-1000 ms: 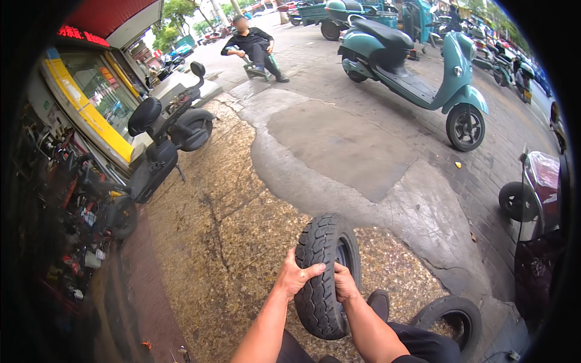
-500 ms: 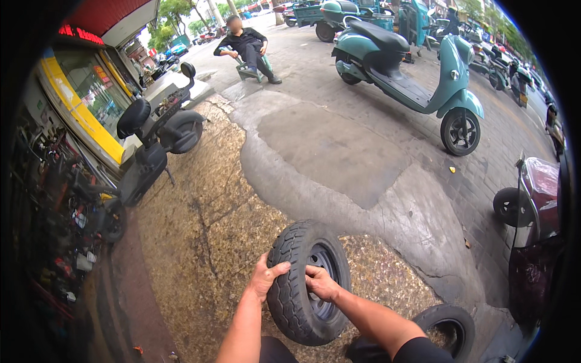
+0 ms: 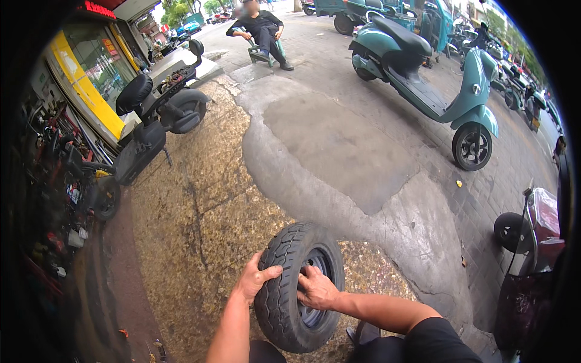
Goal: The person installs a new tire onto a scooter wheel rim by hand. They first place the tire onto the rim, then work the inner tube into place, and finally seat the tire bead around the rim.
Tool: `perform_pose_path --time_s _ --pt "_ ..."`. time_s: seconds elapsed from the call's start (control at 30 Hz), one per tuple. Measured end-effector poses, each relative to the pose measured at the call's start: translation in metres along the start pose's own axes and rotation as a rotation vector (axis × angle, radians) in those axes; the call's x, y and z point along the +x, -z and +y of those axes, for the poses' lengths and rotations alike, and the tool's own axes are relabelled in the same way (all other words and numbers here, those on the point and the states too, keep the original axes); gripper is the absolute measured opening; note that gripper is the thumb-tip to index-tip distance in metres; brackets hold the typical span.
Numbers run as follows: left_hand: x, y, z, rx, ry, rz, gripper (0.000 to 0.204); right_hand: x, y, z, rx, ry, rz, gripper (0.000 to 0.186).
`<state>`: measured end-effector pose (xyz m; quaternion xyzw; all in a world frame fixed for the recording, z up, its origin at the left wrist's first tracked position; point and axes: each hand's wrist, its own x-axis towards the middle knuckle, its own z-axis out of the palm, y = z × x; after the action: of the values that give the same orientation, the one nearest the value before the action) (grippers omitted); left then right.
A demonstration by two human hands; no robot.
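Observation:
A black scooter tyre [image 3: 279, 305] with chunky tread stands upright on the ground in front of me, mounted on a grey metal wheel rim [image 3: 312, 316]. My left hand [image 3: 256, 278] grips the tread on its left side, thumb laid across the rubber. My right hand [image 3: 319, 290] reaches into the hub side of the rim with its fingers curled. A short dark stub, perhaps the valve stem [image 3: 310, 262], shows just above those fingers. Whatever the right fingertips pinch is hidden.
A dark electric scooter [image 3: 148, 142] stands at left beside cluttered tools and parts [image 3: 60, 175]. A teal scooter [image 3: 423, 78] is parked far right, a maroon vehicle [image 3: 535, 236] at the right edge. A person [image 3: 261, 30] sits on a low green chair ahead.
The tyre and both hands have shifted slightly left and down in view. My right hand's fingers are more curled inside the rim. A second tyre at lower right is no longer visible.

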<state>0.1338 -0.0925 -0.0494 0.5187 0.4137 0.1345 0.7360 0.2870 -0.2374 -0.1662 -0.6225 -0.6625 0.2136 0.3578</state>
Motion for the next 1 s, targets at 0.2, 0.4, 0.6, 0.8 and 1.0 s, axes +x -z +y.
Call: perform_pose_path --time_s 0.2,0.4,0.6,0.8,1.0 --pt "0.001 0.016 -0.02 -0.076 -0.06 0.07 0.088 0.017 -0.007 0.008 -0.106 0.161 0.049 0.058" --pt "-0.017 0.048 -0.04 -0.18 -0.033 0.105 0.082 0.034 -0.031 0.005 -0.023 0.266 0.007 0.051" --pt "-0.039 0.084 -0.084 -0.174 -0.028 0.196 0.11 0.032 -0.048 0.007 -0.035 0.423 -0.005 0.059" --pt "-0.053 0.107 -0.115 -0.384 -0.018 0.186 0.086 0.03 -0.07 0.006 -0.067 0.518 -0.118 0.067" --pt "-0.062 0.119 -0.142 -0.497 0.017 0.406 0.071 0.038 -0.091 0.012 -0.092 0.442 -0.216 0.064"
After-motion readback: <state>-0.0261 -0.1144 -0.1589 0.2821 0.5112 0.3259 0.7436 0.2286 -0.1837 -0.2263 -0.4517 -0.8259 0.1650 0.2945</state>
